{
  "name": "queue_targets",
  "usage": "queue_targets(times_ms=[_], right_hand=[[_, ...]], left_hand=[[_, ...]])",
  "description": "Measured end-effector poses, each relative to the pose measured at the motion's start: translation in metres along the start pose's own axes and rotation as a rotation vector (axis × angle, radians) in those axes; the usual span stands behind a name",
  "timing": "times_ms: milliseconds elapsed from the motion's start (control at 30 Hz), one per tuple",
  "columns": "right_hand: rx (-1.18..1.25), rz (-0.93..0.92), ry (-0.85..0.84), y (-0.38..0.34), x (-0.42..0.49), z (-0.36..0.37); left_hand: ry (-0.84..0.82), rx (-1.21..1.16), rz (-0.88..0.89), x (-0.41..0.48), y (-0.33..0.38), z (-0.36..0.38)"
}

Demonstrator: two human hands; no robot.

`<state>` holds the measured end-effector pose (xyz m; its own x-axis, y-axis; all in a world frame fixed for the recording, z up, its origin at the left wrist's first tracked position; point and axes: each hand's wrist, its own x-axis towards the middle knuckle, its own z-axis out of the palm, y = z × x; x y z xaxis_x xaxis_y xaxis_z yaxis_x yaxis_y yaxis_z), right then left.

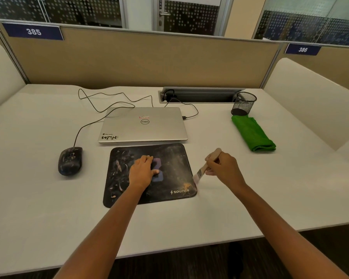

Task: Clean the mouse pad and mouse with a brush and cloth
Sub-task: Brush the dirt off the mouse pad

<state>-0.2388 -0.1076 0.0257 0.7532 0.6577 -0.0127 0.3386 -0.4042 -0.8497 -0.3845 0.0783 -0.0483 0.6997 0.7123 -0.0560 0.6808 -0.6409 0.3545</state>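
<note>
Left hand (142, 171), nearest the desk's front edge, presses palm-down, grasping nothing, on the dusty black rectangular mouse pad (169, 158) at mid-surface. Right hand (224, 170) curls around the wooden-handled paintbrush (203, 169), its bristles touching the pad's right edge near its front corner. Step in hand, by judgement: brushing the pad. The next move calls for sweeping the streaks off while the pad is held. Black wired mouse (70, 161) lies left of the pad, folded green cloth (253, 133) toward the right back corner.

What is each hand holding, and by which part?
The right hand grips the brush by its wooden handle; the left hand holds nothing, pressing on the mouse pad.
</note>
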Motion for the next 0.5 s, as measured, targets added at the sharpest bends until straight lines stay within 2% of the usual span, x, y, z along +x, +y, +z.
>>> queue_targets(times_ms=[67,167,400,500], right_hand=[[0.019,-0.044,0.034,-0.008,-0.001,0.006],[0.017,-0.077,-0.001,-0.017,-0.006,0.025],[0.048,-0.052,-0.120,-0.016,-0.029,0.069],[-0.017,-0.055,-0.101,-0.009,-0.032,0.061]], left_hand=[[-0.008,0.015,0.003,-0.002,0.003,0.001],[-0.042,0.020,0.025,-0.007,0.005,0.002],[-0.062,-0.036,0.044,-0.018,0.000,0.003],[-0.056,-0.048,0.052,-0.020,-0.001,0.002]])
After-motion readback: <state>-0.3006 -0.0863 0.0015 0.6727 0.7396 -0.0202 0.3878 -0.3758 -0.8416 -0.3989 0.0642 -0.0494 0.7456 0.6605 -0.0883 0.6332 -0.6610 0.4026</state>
